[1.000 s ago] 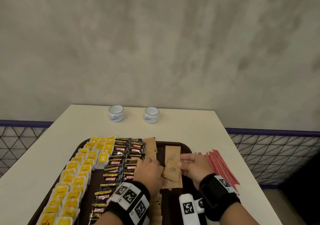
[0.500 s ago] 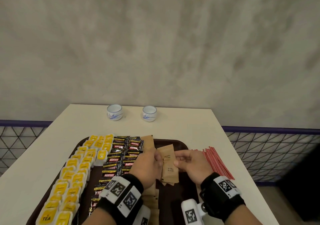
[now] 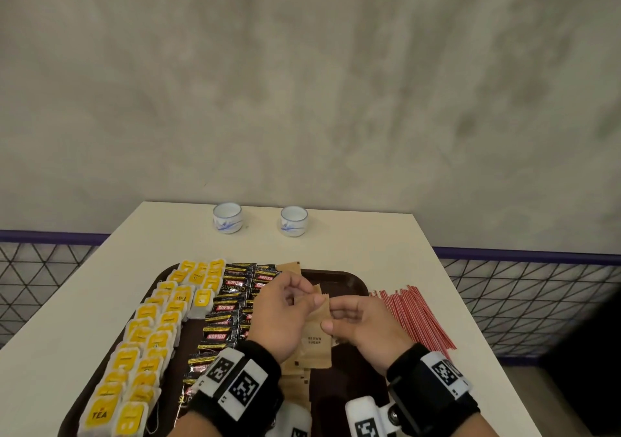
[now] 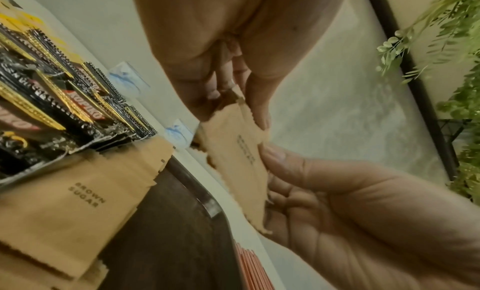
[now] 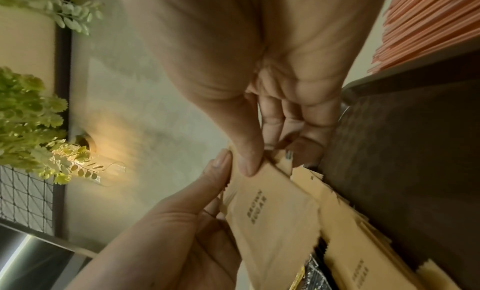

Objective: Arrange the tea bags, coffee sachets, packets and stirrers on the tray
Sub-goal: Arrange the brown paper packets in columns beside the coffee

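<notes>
Above the dark brown tray (image 3: 349,282) both hands hold a small stack of brown sugar packets (image 3: 316,337). My left hand (image 3: 307,297) pinches the top edge of the front packet (image 4: 239,167). My right hand (image 3: 332,315) grips the same stack's right edge between thumb and fingers (image 5: 298,140). On the tray lie rows of yellow tea bags (image 3: 151,335), black coffee sachets (image 3: 228,309) and more brown sugar packets (image 4: 78,202). Red stirrers (image 3: 416,319) lie on the table to the right of the tray.
Two small white cups (image 3: 228,217) (image 3: 294,220) stand at the far edge of the white table (image 3: 336,248). A grey wall rises behind it. Wire-mesh railing (image 3: 524,295) runs on both sides, and green plants (image 4: 462,88) hang nearby.
Both hands have lifted the brown sugar packets off the tray and drawn together. The left hand, earlier resting on the tray's packets, now pinches the stack's top edge.
</notes>
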Tool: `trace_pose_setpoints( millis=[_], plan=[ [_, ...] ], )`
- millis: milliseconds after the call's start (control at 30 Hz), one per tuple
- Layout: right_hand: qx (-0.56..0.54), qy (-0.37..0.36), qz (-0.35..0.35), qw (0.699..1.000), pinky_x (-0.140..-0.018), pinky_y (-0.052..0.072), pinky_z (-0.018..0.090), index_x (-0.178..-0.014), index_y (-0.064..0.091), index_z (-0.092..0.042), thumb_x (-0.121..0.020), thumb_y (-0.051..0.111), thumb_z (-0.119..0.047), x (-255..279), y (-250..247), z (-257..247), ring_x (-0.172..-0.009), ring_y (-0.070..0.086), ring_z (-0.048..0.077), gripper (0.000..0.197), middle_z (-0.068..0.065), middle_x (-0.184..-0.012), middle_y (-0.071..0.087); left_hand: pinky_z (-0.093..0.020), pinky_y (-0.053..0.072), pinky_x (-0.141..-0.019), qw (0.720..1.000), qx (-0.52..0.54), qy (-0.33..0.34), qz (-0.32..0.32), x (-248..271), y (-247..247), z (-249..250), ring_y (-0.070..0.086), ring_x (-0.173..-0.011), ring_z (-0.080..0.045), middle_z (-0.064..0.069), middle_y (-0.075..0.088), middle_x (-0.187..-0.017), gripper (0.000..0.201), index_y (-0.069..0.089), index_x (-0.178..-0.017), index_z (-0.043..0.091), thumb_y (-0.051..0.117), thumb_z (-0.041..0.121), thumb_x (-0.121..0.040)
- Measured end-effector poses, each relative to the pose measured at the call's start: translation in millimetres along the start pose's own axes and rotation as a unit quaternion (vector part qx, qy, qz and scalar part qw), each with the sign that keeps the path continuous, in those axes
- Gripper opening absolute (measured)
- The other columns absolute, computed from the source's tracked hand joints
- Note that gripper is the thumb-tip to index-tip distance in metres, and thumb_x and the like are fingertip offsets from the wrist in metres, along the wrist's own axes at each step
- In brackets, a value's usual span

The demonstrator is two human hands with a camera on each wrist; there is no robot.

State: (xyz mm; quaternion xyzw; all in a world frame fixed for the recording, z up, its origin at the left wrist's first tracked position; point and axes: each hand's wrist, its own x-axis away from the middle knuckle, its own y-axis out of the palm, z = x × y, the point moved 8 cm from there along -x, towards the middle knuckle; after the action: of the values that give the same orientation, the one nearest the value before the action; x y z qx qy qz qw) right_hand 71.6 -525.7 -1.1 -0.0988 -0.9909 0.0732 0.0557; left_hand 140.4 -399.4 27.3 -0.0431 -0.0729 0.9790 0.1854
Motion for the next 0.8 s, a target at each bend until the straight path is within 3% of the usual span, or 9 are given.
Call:
trace_pose_setpoints(
  millis=[167,267,367,500,567,633,733,800],
  plan=[
    [-0.015,0.003,0.017,1.000,-0.068,0.054,0.025,-0.101,0.071,-0.006,-0.082,0.067,0.004,4,-3,1,-0.081,0.069,0.017,0.022,0.015,-0.094,0.074,-0.027,0.052,-0.064,0.999,0.022,-0.005,-0.023,3,0,6,0.063,-0.066,-0.017,-0.012,0.070,-0.073,0.009,0.065,-0.079,0.008,0.074,0.010,-0.080],
    [-0.052,0.005,0.044,0.998,-0.069,0.056,0.028,-0.102,0.070,-0.007,-0.085,0.064,0.006,7,-8,2,-0.084,0.071,0.021,0.023,0.013,-0.094,0.075,-0.030,0.053,-0.073,0.999,0.033,0.000,-0.016,4,-6,8,0.066,-0.076,-0.016,-0.009,0.072,-0.082,0.003,0.068,-0.084,0.012,0.067,0.009,-0.085],
    [-0.123,0.013,0.047,0.991,-0.080,0.056,0.039,-0.105,0.068,-0.006,-0.088,0.059,0.006,8,-11,4,-0.094,0.071,0.027,0.023,0.014,-0.099,0.074,-0.030,0.054,-0.075,1.000,0.020,-0.018,-0.001,6,-11,5,0.064,-0.087,-0.020,-0.005,0.068,-0.094,0.008,0.065,-0.092,0.015,0.066,0.009,-0.087],
    [-0.161,0.030,0.053,0.985,-0.069,0.055,0.031,-0.111,0.065,-0.004,-0.091,0.055,0.005,8,-14,6,-0.088,0.070,0.022,0.024,0.015,-0.101,0.074,-0.034,0.056,-0.057,0.990,0.078,-0.099,-0.060,16,4,-3,0.062,-0.076,-0.027,-0.025,0.063,-0.101,0.009,0.055,-0.101,0.003,0.057,0.005,-0.092],
    [-0.154,0.030,0.064,0.986,-0.068,0.056,0.035,-0.111,0.065,-0.007,-0.092,0.055,0.005,7,-13,7,-0.088,0.071,0.022,0.025,0.013,-0.101,0.074,-0.032,0.057,-0.050,0.986,0.091,-0.110,-0.087,20,9,-2,0.066,-0.067,-0.024,-0.026,0.068,-0.095,0.011,0.055,-0.103,-0.003,0.052,0.002,-0.094],
    [-0.144,0.019,0.077,0.986,-0.071,0.059,0.042,-0.111,0.064,-0.010,-0.091,0.055,0.006,9,-13,5,-0.091,0.072,0.024,0.027,0.011,-0.099,0.074,-0.035,0.057,-0.050,0.989,0.082,-0.093,-0.079,19,8,-1,0.069,-0.064,-0.025,-0.023,0.070,-0.090,0.013,0.057,-0.104,0.001,0.051,-0.002,-0.094],
    [-0.111,-0.013,0.095,0.989,-0.075,0.059,0.052,-0.113,0.065,-0.013,-0.090,0.056,0.007,11,-14,-2,-0.091,0.072,0.028,0.032,0.010,-0.097,0.074,-0.055,0.057,-0.058,0.996,0.049,-0.059,-0.053,16,6,2,0.067,-0.076,-0.043,-0.023,0.069,-0.087,0.024,0.054,-0.105,0.020,0.051,-0.001,-0.093],
    [-0.088,-0.029,0.107,0.990,-0.075,0.059,0.053,-0.113,0.065,-0.015,-0.090,0.056,0.008,12,-16,-5,-0.090,0.072,0.028,0.034,0.010,-0.095,0.074,-0.051,0.058,-0.058,0.995,0.064,-0.059,-0.051,17,9,4,0.068,-0.077,-0.042,-0.025,0.068,-0.088,0.018,0.053,-0.104,0.022,0.052,0.007,-0.095]
  ],
)
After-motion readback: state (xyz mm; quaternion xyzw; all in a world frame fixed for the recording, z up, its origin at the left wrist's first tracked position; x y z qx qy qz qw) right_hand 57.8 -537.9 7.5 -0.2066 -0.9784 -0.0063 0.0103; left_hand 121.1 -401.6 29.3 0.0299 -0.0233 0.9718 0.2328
